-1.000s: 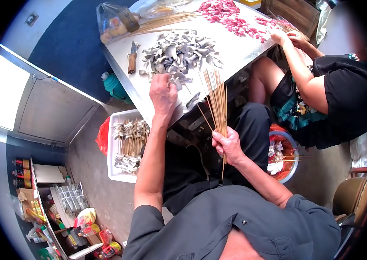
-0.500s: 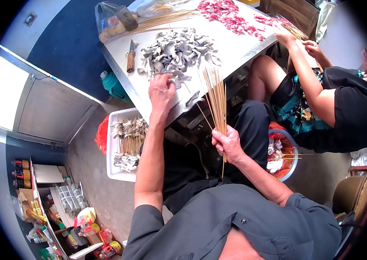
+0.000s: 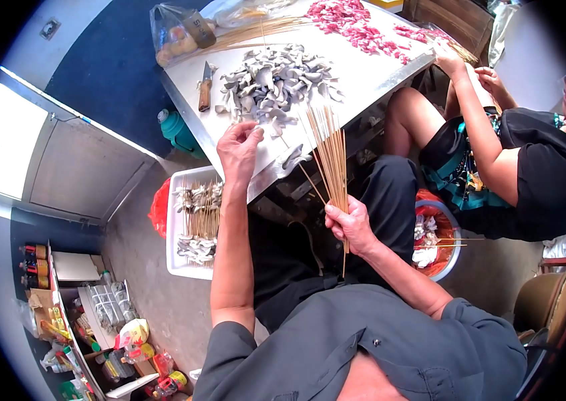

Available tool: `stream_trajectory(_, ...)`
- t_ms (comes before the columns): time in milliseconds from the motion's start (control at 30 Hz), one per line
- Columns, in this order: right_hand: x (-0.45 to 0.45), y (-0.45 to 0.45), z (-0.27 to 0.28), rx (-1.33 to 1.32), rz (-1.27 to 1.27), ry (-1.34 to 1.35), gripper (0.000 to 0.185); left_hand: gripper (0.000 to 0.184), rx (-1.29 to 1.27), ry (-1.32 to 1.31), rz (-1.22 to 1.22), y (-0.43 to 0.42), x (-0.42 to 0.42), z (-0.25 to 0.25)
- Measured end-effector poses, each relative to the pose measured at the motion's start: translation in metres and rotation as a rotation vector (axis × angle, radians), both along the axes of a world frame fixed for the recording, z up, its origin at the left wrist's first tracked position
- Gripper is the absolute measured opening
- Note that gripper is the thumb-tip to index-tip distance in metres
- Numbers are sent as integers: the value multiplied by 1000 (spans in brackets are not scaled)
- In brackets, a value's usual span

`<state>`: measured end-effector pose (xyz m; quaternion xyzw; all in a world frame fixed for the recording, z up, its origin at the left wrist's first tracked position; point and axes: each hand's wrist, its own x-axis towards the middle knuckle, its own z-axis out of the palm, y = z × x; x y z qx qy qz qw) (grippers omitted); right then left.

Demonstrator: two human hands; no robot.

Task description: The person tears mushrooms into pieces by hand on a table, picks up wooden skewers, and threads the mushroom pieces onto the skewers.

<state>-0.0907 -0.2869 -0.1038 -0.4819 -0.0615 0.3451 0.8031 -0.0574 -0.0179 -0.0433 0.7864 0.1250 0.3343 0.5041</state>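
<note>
My right hand (image 3: 351, 226) is closed around a bundle of bamboo skewers (image 3: 331, 157) pointing up toward the table. One skewer leans out to the left of the bundle, with a grey mushroom piece (image 3: 293, 158) threaded near its far end, over the table edge. My left hand (image 3: 237, 150) is over the table's near left edge, its thumb and fingertips pinched together; whatever they hold is too small to make out. Beyond it lies a heap of torn grey oyster mushrooms (image 3: 279, 80). A knife with a wooden handle (image 3: 205, 95) rests left of the heap.
Below the table (image 3: 193, 107) on the left is a white tray (image 3: 173, 250) of mushroom skewers. Pink meat pieces (image 3: 349, 30) lie at the far side. A co-worker (image 3: 490, 140) sits at right, hands by the meat. A lined bucket (image 3: 453, 230) stands between us.
My left hand has drawn back from the mushroom heap, slightly left and toward me, its fingers now pinched. My right hand stays nearly still with the skewers. The co-worker's hands have shifted slightly.
</note>
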Motion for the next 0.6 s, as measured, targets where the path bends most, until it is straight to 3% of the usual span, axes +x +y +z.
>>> stream_trajectory(67,-1,1,3,2,20,-19,12,22,-328,-29,-43,-9,-3,5)
stream_trajectory(233,-6,3,3,-21,41,-21,12,25,-344,4,-39,-10,-7,4)
stream_trajectory(300,-6,3,3,-24,45,-17,12,24,-674,-34,-103,-10,-7,3)
stream_trajectory(433,-7,3,3,-28,54,-15,11,22,-784,-92,-122,-13,-8,0)
stream_trajectory(600,-8,5,1,-30,67,-19,11,11,-1105,-217,-181,-10,-10,1)
